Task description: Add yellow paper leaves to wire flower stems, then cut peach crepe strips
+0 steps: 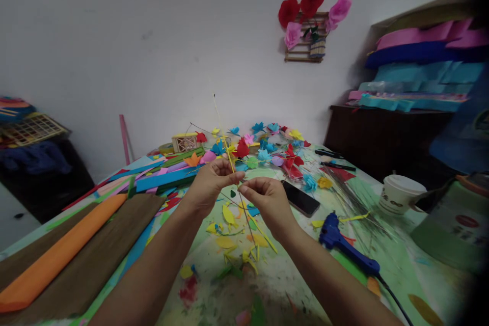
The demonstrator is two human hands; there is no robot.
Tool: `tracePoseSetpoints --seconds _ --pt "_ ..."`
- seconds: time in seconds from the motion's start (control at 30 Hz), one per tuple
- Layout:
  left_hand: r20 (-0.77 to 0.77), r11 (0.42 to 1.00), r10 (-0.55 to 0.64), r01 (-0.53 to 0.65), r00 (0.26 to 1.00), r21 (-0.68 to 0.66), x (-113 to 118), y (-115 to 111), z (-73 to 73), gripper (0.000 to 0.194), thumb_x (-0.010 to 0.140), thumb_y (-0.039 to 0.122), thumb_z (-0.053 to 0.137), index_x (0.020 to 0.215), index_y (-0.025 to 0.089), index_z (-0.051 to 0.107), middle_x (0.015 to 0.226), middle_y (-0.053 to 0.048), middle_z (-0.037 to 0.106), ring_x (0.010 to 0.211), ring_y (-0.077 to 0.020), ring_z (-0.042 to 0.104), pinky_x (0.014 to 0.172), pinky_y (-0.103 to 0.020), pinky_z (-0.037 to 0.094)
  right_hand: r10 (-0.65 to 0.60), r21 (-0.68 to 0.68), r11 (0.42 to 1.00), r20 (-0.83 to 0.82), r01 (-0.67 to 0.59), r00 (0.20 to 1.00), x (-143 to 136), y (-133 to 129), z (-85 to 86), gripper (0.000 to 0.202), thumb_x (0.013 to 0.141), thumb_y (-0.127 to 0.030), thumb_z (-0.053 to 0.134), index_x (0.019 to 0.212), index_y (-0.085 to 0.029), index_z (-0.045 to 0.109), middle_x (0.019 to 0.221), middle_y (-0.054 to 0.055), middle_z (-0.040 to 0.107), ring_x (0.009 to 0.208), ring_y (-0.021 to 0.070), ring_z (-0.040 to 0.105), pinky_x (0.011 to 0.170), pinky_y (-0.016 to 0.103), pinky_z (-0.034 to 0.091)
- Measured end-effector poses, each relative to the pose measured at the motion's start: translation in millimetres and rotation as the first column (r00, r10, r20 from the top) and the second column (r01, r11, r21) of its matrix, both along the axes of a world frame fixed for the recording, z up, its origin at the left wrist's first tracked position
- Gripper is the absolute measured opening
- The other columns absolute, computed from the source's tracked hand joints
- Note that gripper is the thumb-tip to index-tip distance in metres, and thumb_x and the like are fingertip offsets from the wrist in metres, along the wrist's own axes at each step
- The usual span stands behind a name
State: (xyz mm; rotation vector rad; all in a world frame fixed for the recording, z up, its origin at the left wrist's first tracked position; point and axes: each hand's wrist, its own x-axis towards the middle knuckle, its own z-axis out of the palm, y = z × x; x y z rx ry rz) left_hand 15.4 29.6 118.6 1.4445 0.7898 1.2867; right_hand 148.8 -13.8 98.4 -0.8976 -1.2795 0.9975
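Note:
My left hand (pixel 217 181) and my right hand (pixel 263 196) meet over the middle of the table, their fingertips almost touching. Thin wires and a narrow yellow strip (pixel 230 158) pass between them. The left fingers pinch the yellow strip, which rises towards the wall. My right thumb and forefinger are closed on a thin dark wire (pixel 248 221) that slants down towards the table. Yellow paper leaves (pixel 229 215) and scraps lie below the hands. Beyond the hands are red, blue, yellow and pink paper flowers (pixel 242 148).
Brown and orange paper rolls (pixel 72 244) lie at the left. To the right are a black phone (pixel 301 198), a blue glue gun (pixel 347 247) with its cord, loose wires (pixel 353 198), a lidded paper cup (pixel 399 196) and a large green container (pixel 454 224).

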Motion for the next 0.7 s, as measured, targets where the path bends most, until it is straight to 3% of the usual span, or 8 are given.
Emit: tracePoseSetpoints --seconds 0.23,0.4,0.53,0.7 --pt "-0.022 0.999 0.018 -0.017 1.000 0.046 2.9 2.1 -4.7 0.029 0.057 0.028 0.080 0.068 0.015 0.056 0.064 0.003 0.054 0.060 -0.0094 0.048 0.059 -0.023 0.037 0.004 -0.019 1.000 0.004 -0.004 1.000 -1.7 0.7 0.3 0.020 0.061 -0.033 0.066 0.058 -0.015 0.060 0.048 -0.005 0.045 0.047 0.0077 0.033 0.047 0.024 0.024" --pt "-0.002 0.998 -0.020 0.020 1.000 0.053 8.0 1.0 -7.7 0.025 0.065 0.033 0.075 0.070 0.015 0.059 0.070 0.000 0.057 0.069 -0.0112 0.051 0.068 -0.024 0.039 -0.036 -0.032 0.999 -0.056 0.034 0.998 0.1 3.8 -0.9 0.020 0.062 -0.032 0.064 0.056 -0.015 0.056 0.048 -0.005 0.046 0.046 0.0072 0.034 0.046 0.023 0.024" --pt "-0.067 0.996 -0.089 0.090 0.994 0.017 9.6 -3.1 -8.0 0.023 0.070 0.035 0.070 0.076 0.014 0.064 0.076 -0.002 0.061 0.072 -0.0123 0.053 0.071 -0.026 0.040 -0.054 -0.027 0.998 -0.118 0.051 0.992 3.5 9.1 -6.2 0.020 0.064 -0.034 0.064 0.061 -0.014 0.058 0.050 -0.004 0.046 0.046 0.0071 0.033 0.046 0.022 0.024" --pt "-0.151 0.998 -0.057 0.060 0.987 0.017 9.1 -4.3 -8.5 0.023 0.070 0.034 0.070 0.078 0.013 0.066 0.075 -0.004 0.062 0.070 -0.0130 0.053 0.068 -0.026 0.040 -0.079 -0.021 0.997 -0.132 0.077 0.988 4.3 13.2 -10.4 0.020 0.064 -0.034 0.065 0.064 -0.014 0.060 0.053 -0.003 0.048 0.049 0.0084 0.038 0.049 0.023 0.031"
